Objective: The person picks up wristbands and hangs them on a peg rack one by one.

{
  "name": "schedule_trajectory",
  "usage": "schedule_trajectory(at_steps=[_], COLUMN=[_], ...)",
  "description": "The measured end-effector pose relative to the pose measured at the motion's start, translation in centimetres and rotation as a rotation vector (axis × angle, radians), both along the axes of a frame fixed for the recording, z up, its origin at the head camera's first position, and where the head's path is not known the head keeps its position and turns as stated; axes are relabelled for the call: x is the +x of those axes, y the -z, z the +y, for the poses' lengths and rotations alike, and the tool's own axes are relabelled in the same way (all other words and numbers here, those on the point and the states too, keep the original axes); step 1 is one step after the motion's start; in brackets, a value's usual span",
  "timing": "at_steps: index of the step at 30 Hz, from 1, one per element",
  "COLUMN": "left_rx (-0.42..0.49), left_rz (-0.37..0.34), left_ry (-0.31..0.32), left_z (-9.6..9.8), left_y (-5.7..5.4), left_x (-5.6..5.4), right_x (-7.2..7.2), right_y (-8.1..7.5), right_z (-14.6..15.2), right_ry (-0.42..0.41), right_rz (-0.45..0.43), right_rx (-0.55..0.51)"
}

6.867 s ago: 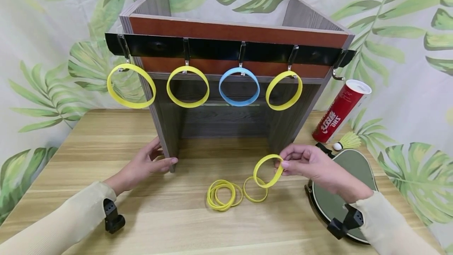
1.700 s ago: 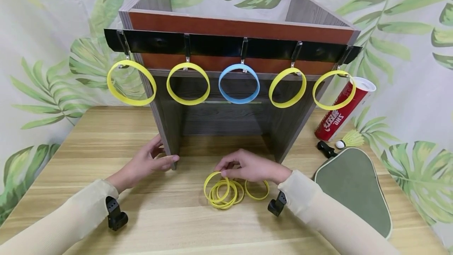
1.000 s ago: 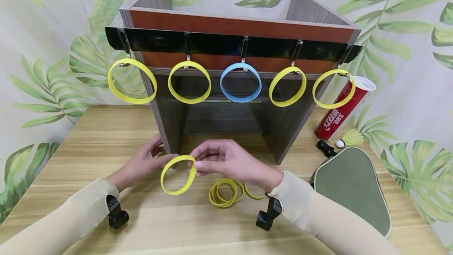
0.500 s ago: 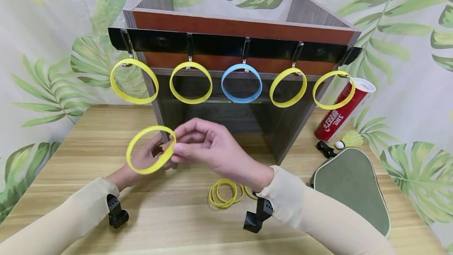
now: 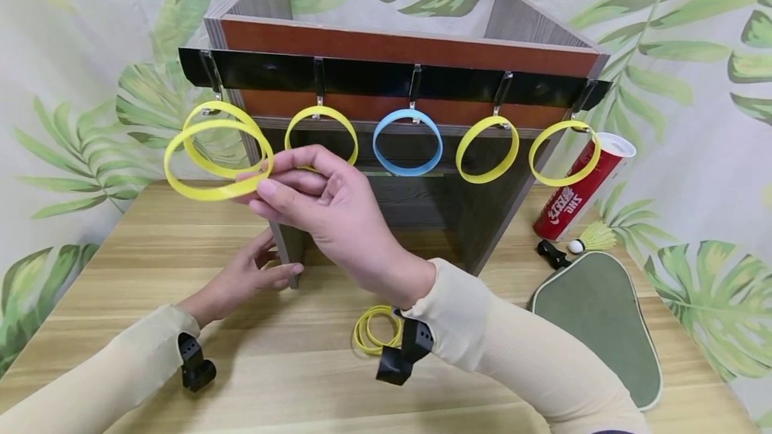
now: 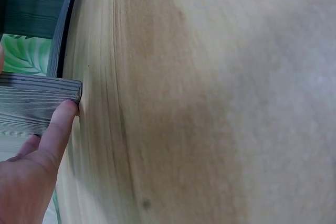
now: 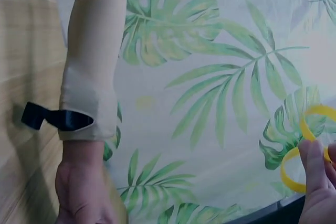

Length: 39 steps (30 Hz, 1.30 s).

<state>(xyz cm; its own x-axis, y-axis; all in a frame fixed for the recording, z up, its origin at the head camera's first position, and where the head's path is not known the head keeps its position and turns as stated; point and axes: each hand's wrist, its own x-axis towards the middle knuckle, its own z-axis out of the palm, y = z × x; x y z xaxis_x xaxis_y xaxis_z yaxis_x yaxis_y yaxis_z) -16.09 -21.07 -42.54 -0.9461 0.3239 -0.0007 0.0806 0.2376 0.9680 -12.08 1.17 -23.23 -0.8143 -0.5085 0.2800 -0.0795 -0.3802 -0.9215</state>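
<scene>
In the head view my right hand [image 5: 344,216] pinches a yellow wristband [image 5: 208,194] between thumb and fingers. That band overlaps the leftmost hanging yellow wristband [image 5: 223,105], just below its hook. My left hand [image 5: 241,280] grips the lower end of the stand's left side panel [image 5: 289,256], thumb on the front edge. The left wrist view shows this thumb [image 6: 60,121] against the panel end. A black strip [image 5: 265,71] with several hooks crosses the stand's front. A blue wristband [image 5: 407,171] hangs on the middle hook, with yellow ones on the others.
Several yellow wristbands [image 5: 368,349] lie on the table [image 5: 271,380], partly covered by the right wrist's camera. To the right stand a red tube [image 5: 557,209], a shuttlecock [image 5: 594,238], a black clip-like piece [image 5: 551,253] and a green case [image 5: 597,327]. Leaf-patterned cloth [image 5: 675,173] hangs behind.
Since the oldest frame, a yellow wristband has come onto the rightmost hook. My right hand has picked another from the pile and carried it left and up. My left hand keeps its place.
</scene>
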Motion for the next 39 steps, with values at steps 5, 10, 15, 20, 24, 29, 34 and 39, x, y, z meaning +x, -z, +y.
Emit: schedule_trajectory(at_steps=[5, 10, 15, 20, 24, 29, 34, 39], left_rx=[0.01, 0.013, 0.011, 0.018, 0.017, 0.004, -0.006, -0.01], left_rz=[0.005, 0.013, 0.017, 0.006, -0.001, -0.006, -0.018, -0.029], left_ry=[0.014, 0.013, 0.013, 0.008, 0.009, 0.01, 0.002, -0.011], left_z=[-0.1, 0.0, 0.0, 0.0, -0.1, -0.1, -0.1, -0.1], left_y=[0.3, 0.5, 0.4, 0.5, 0.5, 0.5, 0.4, 0.2], left_x=[-0.3, -0.4, -0.5, -0.5, -0.4, -0.4, -0.3, -0.1], right_x=[-0.1, -0.3, -0.4, -0.4, -0.3, -0.1, -0.1, -0.1], right_y=[-0.7, -0.6, -0.3, 0.0, 0.0, 0.1, 0.6, 1.3], right_z=[-1.1, -1.7, -1.9, -1.8, -1.5, -0.9, -0.4, 0.5], right_ry=[0.054, 0.09, 0.107, 0.097, 0.064, 0.025, 0.003, -0.017], right_rz=[-0.018, -0.028, -0.037, -0.041, -0.048, -0.031, -0.003, 0.065], right_rx=[-0.06, -0.064, -0.036, -0.011, 0.011, 0.076, 0.125, 0.142])
